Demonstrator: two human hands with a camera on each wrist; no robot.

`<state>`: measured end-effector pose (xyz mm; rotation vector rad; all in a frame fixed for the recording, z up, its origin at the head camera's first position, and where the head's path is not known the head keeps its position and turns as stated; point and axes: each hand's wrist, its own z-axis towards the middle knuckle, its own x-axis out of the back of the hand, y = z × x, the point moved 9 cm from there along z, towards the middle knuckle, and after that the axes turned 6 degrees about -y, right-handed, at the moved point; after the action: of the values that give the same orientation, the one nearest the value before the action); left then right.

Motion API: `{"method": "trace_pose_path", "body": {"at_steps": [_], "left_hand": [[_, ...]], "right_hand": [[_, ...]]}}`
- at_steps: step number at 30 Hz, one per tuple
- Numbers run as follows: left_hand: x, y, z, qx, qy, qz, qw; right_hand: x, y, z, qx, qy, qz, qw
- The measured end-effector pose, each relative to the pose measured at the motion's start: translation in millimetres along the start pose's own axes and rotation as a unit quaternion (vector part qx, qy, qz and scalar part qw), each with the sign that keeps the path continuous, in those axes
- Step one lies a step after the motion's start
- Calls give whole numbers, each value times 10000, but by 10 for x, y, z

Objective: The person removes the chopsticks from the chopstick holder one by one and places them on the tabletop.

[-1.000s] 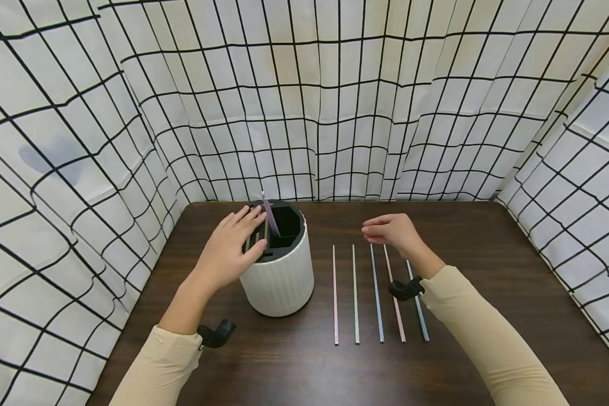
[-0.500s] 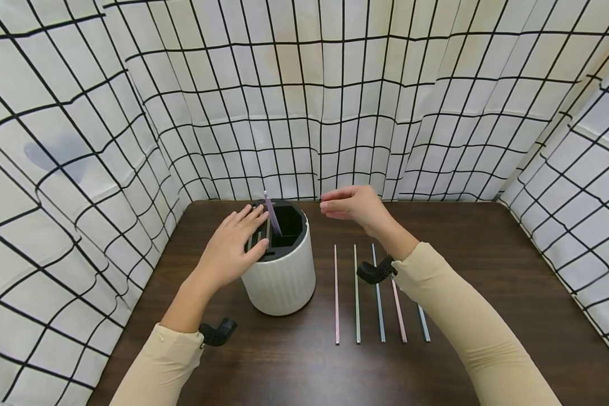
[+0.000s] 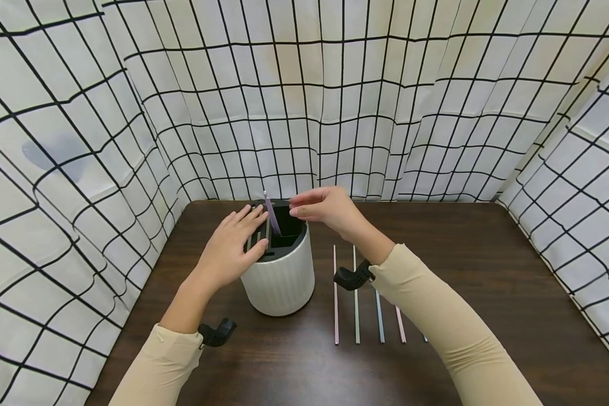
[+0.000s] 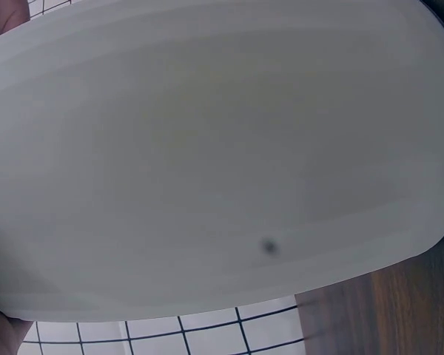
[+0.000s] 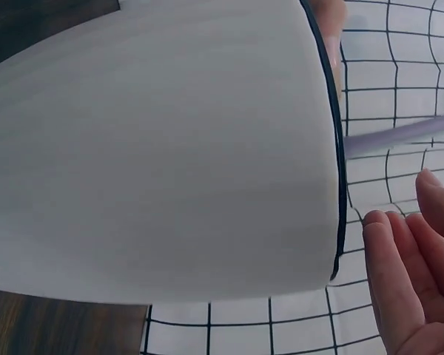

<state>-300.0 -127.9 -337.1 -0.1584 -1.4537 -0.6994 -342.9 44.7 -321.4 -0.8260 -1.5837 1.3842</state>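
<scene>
A white ribbed utensil holder (image 3: 280, 290) with a black divided top stands left of centre on the table. A lilac chopstick (image 3: 272, 214) leans upright in its larger open compartment. My left hand (image 3: 230, 245) rests with spread fingers across the slotted left part of the top. At the right rim, my right hand (image 3: 325, 210) is raised, its fingers extended toward the opening. In the right wrist view, its fingers (image 5: 396, 274) and thumb are apart with nothing between them. Pink, green and blue chopsticks (image 3: 357, 316) lie side by side on the table, partly hidden by the right forearm.
The dark wooden table (image 3: 294, 372) is enclosed at the back and sides by white cloth (image 3: 355, 101) with a black grid. Black wrist cameras (image 3: 352, 276) sit on both wrists; the right one overlaps the chopsticks in the head view.
My right hand has moved left, from above the chopsticks to the holder's right rim. My left hand and the lilac chopstick have stayed in place.
</scene>
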Motion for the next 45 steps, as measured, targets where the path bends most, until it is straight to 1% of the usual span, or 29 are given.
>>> {"method": "trace_pose_path", "body": {"at_steps": [5,11,17,23,26,29,33,37,41,45], "left_hand": [[3,-11,-7,7,4,-12,10000],[4,-8,-9,-35,44,-32,10000],[4,-10,-9,-74,96,-37,9999],[2,-24,-13,-68,103,-18,9999],[2,-26,-9,-58,90,-25,9999],[8,-25,-11,-49,82,-48,9999],[16,-23,-10,-50,110,-53,9999],[12,-28,-9,-35,112,-66,9999],[3,-26,0,-19,91,-82,9999],[-2,-22,4,-6,76,-71,9999]], "right_hand": [[-122,-39,12,109,24,-758,9971],[-270,-53,32,325,23,-1286,9912],[-350,-79,41,435,313,-1477,9876],[-350,-89,46,423,626,-1611,9840],[-317,-115,32,481,750,-1536,9841],[-269,-172,0,602,861,-1302,9859],[-196,-327,-71,878,988,-1016,9860],[-122,-509,-150,1205,1091,-761,9838],[-33,-687,-255,1557,1232,-477,9789],[82,-847,-390,2004,1438,-153,9690]]}}
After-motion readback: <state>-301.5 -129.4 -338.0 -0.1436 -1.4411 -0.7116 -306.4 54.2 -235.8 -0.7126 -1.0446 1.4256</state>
